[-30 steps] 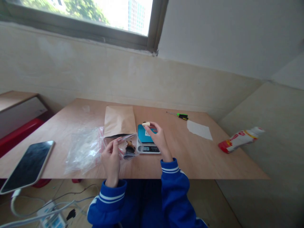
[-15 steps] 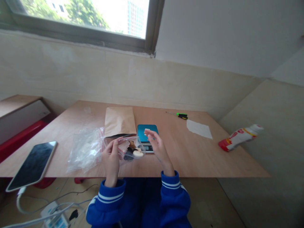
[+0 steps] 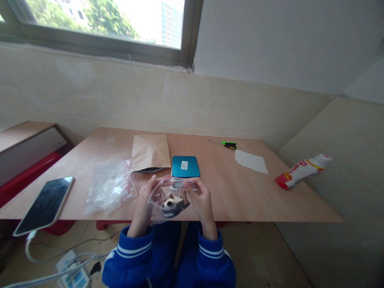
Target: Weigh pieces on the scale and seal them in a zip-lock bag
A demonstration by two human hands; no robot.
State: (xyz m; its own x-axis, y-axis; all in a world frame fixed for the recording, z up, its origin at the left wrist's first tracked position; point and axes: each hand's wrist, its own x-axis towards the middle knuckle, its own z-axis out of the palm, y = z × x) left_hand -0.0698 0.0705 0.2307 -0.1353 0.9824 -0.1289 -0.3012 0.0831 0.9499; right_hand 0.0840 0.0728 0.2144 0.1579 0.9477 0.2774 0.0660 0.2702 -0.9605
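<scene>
A clear zip bag [image 3: 159, 216] hangs between my two hands at the table's near edge. Inside it lie small dark, cream and brown pieces [image 3: 173, 203] whose kind I cannot make out. My left hand [image 3: 145, 202] grips the bag's left side, its fingers reaching along the upper edge. Closed on the right upper corner is my right hand [image 3: 200, 197]. Just beyond the bag sits a small scale with a blue top [image 3: 192, 165] and a white label; the bag and my fingers partly cover its front.
A brown paper pouch [image 3: 151, 153] lies behind, left of the scale. Several clear zip bags [image 3: 109, 188] and a phone on a cable [image 3: 45, 205] are at left. A screwdriver [image 3: 229, 145], white paper [image 3: 251, 161] and a tilted bottle [image 3: 303, 172] are at right.
My right hand, open and apart from the bag before, has come down and taken hold of its right side. The bag has turned and moved nearer to me, its contents shifting.
</scene>
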